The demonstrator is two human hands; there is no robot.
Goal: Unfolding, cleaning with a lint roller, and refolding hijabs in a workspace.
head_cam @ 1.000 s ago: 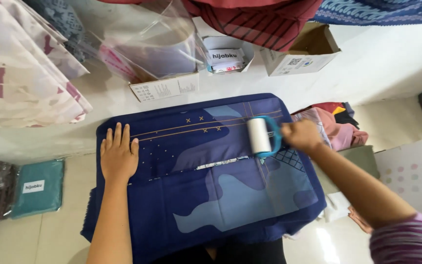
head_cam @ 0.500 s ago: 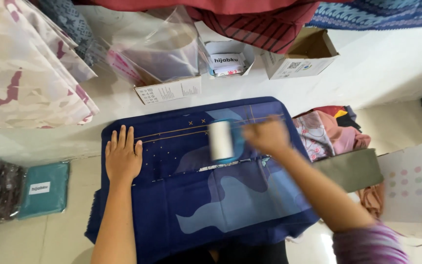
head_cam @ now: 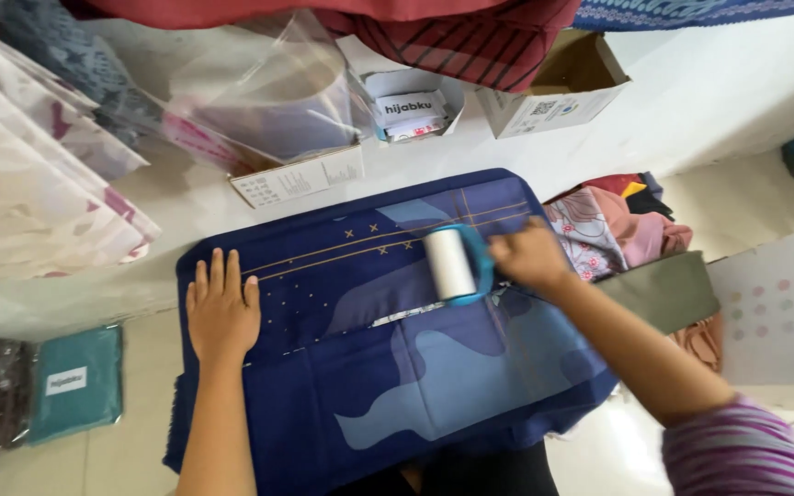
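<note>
My right hand (head_cam: 530,257) is clamped on the blue-handled lint roller (head_cam: 452,264), which rests on the folded navy cloth (head_cam: 397,358) right of centre, its long axis running near edge to far. My left hand (head_cam: 222,308), fingers together, lies flat at the cloth's left edge, well apart.

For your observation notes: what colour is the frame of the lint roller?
Turquoise blue, around a white roll, on the lint roller; seen in the head view.

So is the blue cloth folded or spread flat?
Folded: the blue cloth shows a layered edge across its middle, beside the lint roller.
</note>
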